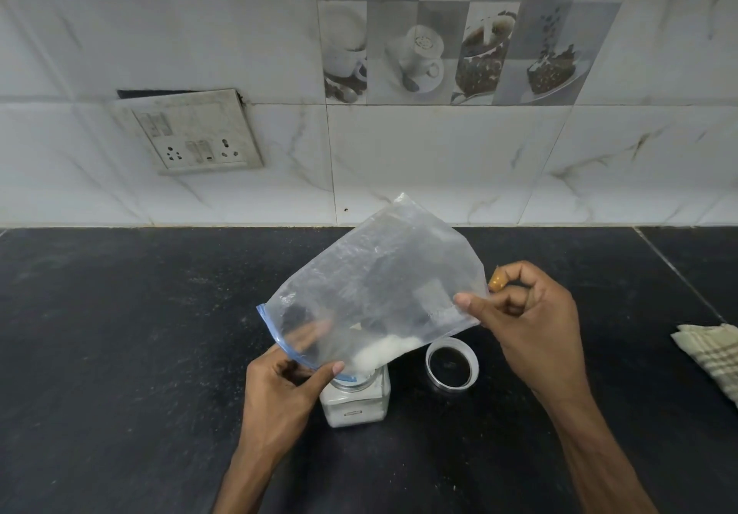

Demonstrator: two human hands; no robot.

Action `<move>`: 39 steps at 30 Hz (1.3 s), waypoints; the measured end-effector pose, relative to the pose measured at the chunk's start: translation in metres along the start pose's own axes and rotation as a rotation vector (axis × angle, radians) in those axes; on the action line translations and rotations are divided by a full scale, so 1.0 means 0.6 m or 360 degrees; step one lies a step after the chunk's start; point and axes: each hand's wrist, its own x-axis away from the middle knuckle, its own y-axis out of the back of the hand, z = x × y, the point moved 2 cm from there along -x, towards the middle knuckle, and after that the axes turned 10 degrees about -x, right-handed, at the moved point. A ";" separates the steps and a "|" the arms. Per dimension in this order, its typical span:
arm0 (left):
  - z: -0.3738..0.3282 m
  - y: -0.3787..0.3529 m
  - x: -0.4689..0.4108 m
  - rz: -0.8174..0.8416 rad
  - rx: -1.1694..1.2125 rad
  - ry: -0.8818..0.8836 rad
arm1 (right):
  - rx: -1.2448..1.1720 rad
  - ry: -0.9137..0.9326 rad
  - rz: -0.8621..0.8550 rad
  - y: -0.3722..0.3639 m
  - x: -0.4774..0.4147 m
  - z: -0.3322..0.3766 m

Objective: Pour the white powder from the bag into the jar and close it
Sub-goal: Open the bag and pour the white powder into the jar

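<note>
A clear zip bag (375,282) with a blue seal strip is tilted mouth-down over a square glass jar (355,402) on the black counter. White powder (379,352) is bunched in the bag's lowest corner, right above the jar's open mouth. The jar holds white powder. My left hand (279,394) pinches the bag's mouth at the seal, beside the jar. My right hand (527,322) grips the bag's raised bottom edge and also has a small tan object (497,280) between its fingers. The jar's round clear lid (451,366) lies on the counter just right of the jar.
A checked cloth (711,358) lies at the counter's right edge. The tiled wall (439,162) rises behind the counter, with a socket plate (191,132) at the left. The black counter (120,334) stretches to both sides.
</note>
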 end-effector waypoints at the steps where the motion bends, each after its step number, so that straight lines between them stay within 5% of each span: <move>1: -0.001 0.000 0.000 -0.0002 -0.0009 0.0001 | -0.0018 0.0005 0.0035 -0.002 0.000 0.000; 39: -0.006 0.001 0.001 -0.0010 0.0029 0.0011 | -0.0106 0.0274 0.0018 -0.013 0.006 0.019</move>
